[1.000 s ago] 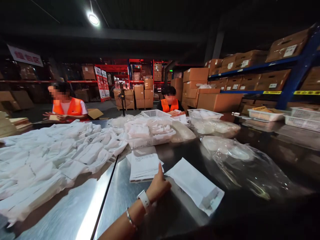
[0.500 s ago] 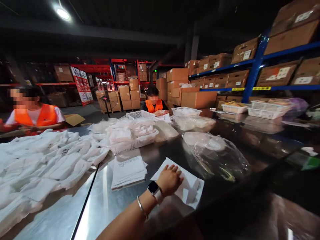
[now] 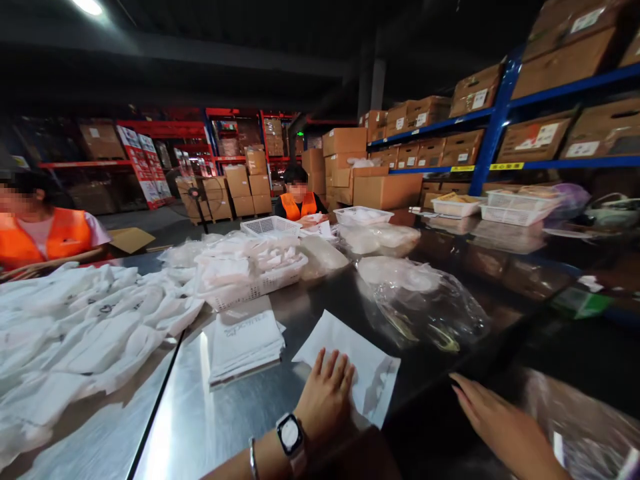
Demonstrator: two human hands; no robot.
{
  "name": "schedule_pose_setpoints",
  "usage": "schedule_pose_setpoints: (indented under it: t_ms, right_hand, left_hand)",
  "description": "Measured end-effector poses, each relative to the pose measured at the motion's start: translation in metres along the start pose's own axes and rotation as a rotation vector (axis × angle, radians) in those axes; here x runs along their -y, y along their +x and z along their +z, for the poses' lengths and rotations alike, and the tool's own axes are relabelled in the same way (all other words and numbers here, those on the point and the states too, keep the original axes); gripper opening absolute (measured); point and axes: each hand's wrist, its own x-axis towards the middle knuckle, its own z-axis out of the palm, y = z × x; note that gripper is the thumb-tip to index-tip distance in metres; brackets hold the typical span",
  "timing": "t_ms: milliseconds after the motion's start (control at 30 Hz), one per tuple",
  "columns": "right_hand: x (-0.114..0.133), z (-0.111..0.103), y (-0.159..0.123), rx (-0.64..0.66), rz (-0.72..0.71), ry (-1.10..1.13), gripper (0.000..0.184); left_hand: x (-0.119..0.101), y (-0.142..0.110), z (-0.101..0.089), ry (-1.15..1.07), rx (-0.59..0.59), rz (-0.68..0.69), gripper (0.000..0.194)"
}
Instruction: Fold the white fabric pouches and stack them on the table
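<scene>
My left hand (image 3: 327, 387), with a watch and a bangle at the wrist, lies over a flat white sheet (image 3: 370, 360) on the dark shiny tabletop. Its fingers are stretched out and slightly apart, resting on the sheet's near left part. Whether the sheet is paper or a flat bag, I cannot tell. My right hand (image 3: 493, 413) is near the table's front edge, right of the sheet and apart from it. Its fingers are extended leftward, and nothing shows in them. Left of the sheet lies a stack of white sheets (image 3: 245, 343) with dark writing on top.
White cloth-like pieces (image 3: 90, 333) are heaped at left. A white basket (image 3: 260, 287) holds white items. Clear plastic bags (image 3: 425, 300) lie beyond the sheet, and more plastic (image 3: 585, 413) is at lower right. Two people in orange vests (image 3: 300, 205) sit across the table.
My right hand has come into view at lower right. My left hand has drawn back toward me over the sheet. The view has shifted a little to the right.
</scene>
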Motion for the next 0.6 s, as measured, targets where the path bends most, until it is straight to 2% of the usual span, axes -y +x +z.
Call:
schedule_pose_setpoints:
  t_ms: [100,133,200,267,333,433,533,600]
  right_hand:
    - [0.008,0.029,0.059,0.182,-0.45,0.054,0.04]
    - [0.013,0.035,0.079,0.243,-0.567,0.108,0.046]
    - [0.03,0.045,0.113,0.408,-0.715,0.26,0.048]
    - [0.049,0.049,0.135,0.589,-0.816,0.38,0.046]
    - [0.068,0.05,0.146,0.701,-0.902,0.461,0.044]
    - [0.087,0.047,0.151,0.79,-0.978,0.569,0.045]
    - [0.094,0.043,0.15,0.873,-0.955,0.603,0.044]
    - [0.095,0.042,0.148,0.83,-0.969,0.621,0.046]
  left_hand:
    - [0.009,-0.009,-0.003,0.047,-0.009,0.169,0.046]
    - [0.015,-0.013,-0.006,0.056,-0.016,0.225,0.046]
    - [0.026,-0.022,-0.013,0.068,-0.039,0.298,0.046]
    - [0.036,-0.028,-0.019,0.074,-0.071,0.308,0.044]
    - [0.041,-0.031,-0.022,0.079,-0.092,0.295,0.044]
    - [0.042,-0.032,-0.023,0.079,-0.092,0.304,0.044]
    - [0.039,-0.033,-0.023,0.055,-0.059,0.358,0.048]
    - [0.04,-0.035,-0.023,0.029,-0.04,0.405,0.048]
